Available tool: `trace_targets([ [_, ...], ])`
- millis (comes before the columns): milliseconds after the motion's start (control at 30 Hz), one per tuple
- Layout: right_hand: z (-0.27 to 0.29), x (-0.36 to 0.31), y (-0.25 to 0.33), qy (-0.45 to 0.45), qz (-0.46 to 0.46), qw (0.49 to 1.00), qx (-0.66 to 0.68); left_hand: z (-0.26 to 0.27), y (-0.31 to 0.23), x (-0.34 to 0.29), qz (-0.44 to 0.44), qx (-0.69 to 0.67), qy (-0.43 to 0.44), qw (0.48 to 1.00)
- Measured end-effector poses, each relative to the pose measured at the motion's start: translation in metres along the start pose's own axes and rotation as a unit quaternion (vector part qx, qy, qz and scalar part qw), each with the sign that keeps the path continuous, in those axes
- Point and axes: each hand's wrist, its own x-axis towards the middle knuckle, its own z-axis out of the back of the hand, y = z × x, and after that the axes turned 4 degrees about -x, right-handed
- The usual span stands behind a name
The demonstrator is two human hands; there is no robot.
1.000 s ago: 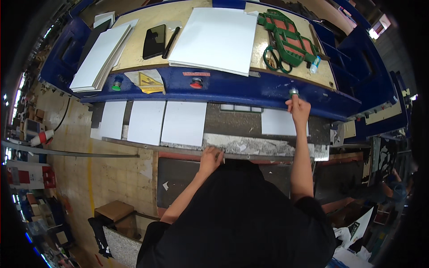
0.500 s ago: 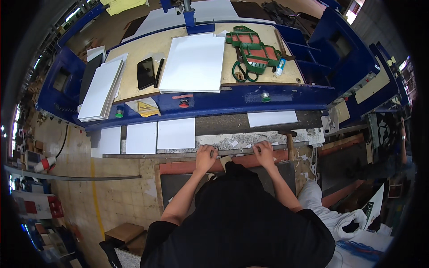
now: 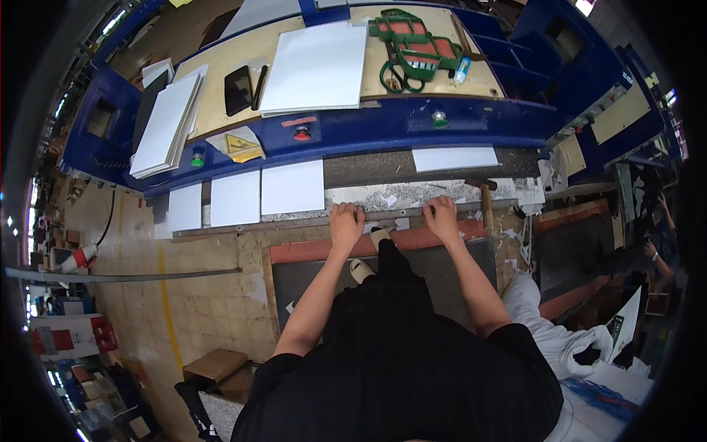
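Observation:
My left hand rests on the front edge of the machine bed, fingers loosely bent and nothing in them. Farther right along the same edge lies my right hand, also empty, thumb apart from the bent fingers. White sheets lie on the bed left of my left hand; the closest is a white sheet. Another white sheet lies beyond my right hand. A hammer with a wooden handle is just right of that hand. Small paper scraps are scattered around both hands.
On the upper table are a stack of white sheets, a phone, a black pen, a green-framed die and green-handled scissors. Red and green buttons line the blue front. A red-edged mat lies underfoot.
The view has tilted downward, so the table and bed appear higher and my slippers show more. Both hands stay at the bed edge, and the sheets have not moved on it.

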Motion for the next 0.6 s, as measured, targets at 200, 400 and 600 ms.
trace_targets([
  [200,0.003,-0.002,0.004,-0.003,-0.003,1.000,-0.028,0.001,0.002,-0.006,0.012,-0.027,0.014,0.999],
  [400,0.019,-0.026,0.003,0.055,-0.003,0.999,0.000,0.009,0.005,-0.042,0.048,-0.062,0.055,0.995],
  [600,0.016,-0.003,-0.004,0.185,-0.106,0.977,0.030,0.023,0.006,-0.017,0.254,-0.137,0.213,0.933],
])
